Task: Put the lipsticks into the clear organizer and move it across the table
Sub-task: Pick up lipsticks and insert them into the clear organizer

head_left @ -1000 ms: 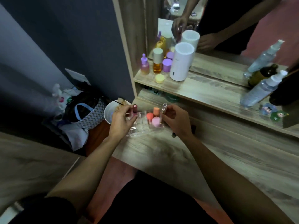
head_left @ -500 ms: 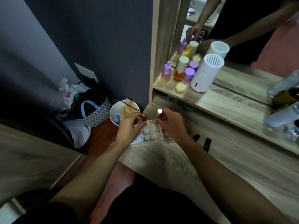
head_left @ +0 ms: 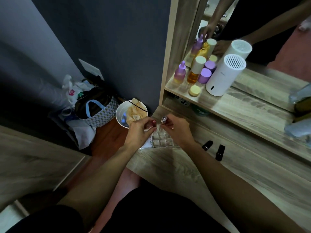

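A clear organizer [head_left: 161,140] with a grid of small cells sits at the left end of the wooden table [head_left: 227,165], partly over its edge. My left hand [head_left: 138,132] pinches a dark red lipstick [head_left: 153,122] upright over the organizer's far left corner. My right hand [head_left: 178,130] holds a clear silver-topped lipstick [head_left: 163,118] upright just beside it. Both tubes' lower ends are hidden by my fingers. Two black lipsticks [head_left: 207,145] [head_left: 220,152] lie on the table to the right of my right wrist.
A shelf [head_left: 235,108] above the table carries purple and yellow bottles [head_left: 180,74], a white cylinder [head_left: 224,74] and a mirror. Spray bottles [head_left: 297,128] lie at the far right. On the floor to the left stand a white bin [head_left: 125,113] and a bag [head_left: 99,111].
The view has swung left and down. The coloured round items beside the organizer are out of sight now. Both hands have stayed over the organizer's far edge with their lipsticks.
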